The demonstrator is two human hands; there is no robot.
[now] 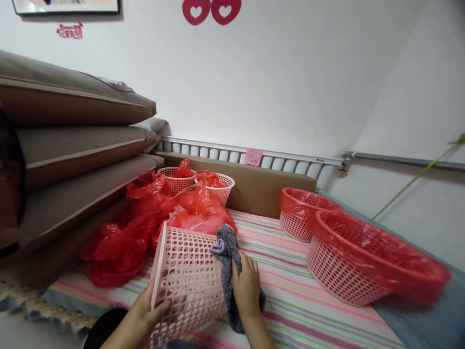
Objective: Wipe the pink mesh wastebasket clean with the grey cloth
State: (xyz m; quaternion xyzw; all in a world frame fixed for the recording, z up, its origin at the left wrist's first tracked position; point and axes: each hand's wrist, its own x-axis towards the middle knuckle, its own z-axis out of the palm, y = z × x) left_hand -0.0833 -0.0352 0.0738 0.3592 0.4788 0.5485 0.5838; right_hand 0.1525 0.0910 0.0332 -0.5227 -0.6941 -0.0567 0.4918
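— Fingers first! What are ours doing on the left?

— Our left hand (145, 310) is closed on the rim of the pink basket (196, 261). We see our thumb on the outside. The other fingers seem to be inside, since we see bits of them through the holes. That arm comes up from the bottom and leans to the right.

— And where is the basket?

— Right in the middle, between our hands. It is tipped on its side, with its open end to the left. We can't tell if it touches the striped sheet (290, 281).

— What comes next, going right?

— A grey cloth (228, 261), pressed on the basket near its bottom end. Our right hand (247, 286) has it bunched up tight, thumb on the left, fingers bent over. That arm comes up from below and leans a bit to the left.

— So which step are we on?

— We think we are wiping the basket. The next move calls for the left hand to keep it steady and turn it a little, so the cloth can reach a new spot.

— And far over to the right?

— Two more baskets (341, 274), with red plastic (348, 249) over their rims.
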